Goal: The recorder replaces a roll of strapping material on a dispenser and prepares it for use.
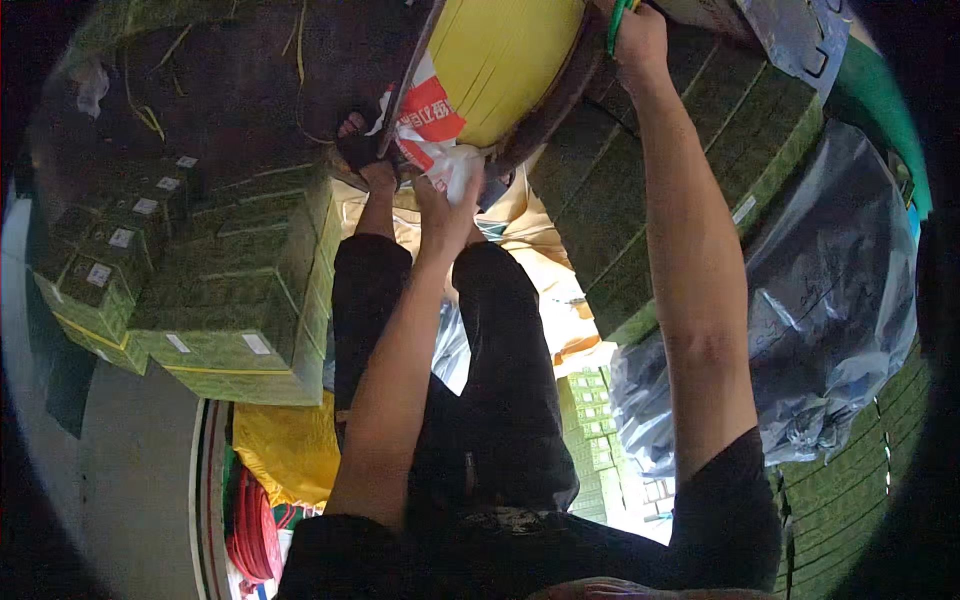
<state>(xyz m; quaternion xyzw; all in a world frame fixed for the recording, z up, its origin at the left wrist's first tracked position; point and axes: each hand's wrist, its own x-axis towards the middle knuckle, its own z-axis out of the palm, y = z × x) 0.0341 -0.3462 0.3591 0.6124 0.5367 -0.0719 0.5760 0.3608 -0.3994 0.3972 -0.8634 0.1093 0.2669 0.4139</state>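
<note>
A crumpled red-and-white plastic wrapper (432, 112) hangs at the lower edge of a big reel of yellow strapping band (505, 60). My left hand (450, 210) is closed on the white end of this wrapper, just below the reel; motion smears its fingers a little. Stretched far up to the right, my right hand (642, 45) grips scissors by a green loop handle (617, 25). Their blades are out of view, and the top edge of the picture cuts off part of that hand.
Stacked green boxes (225, 300) with small white labels stand on the left, and more green boxes (690, 160) on the right. Black plastic sheeting (830, 300) drapes beside the right stack. Loose yellow strap pieces (150, 118) lie on the dark floor. Red hoop-like coils (252, 530) sit lower left.
</note>
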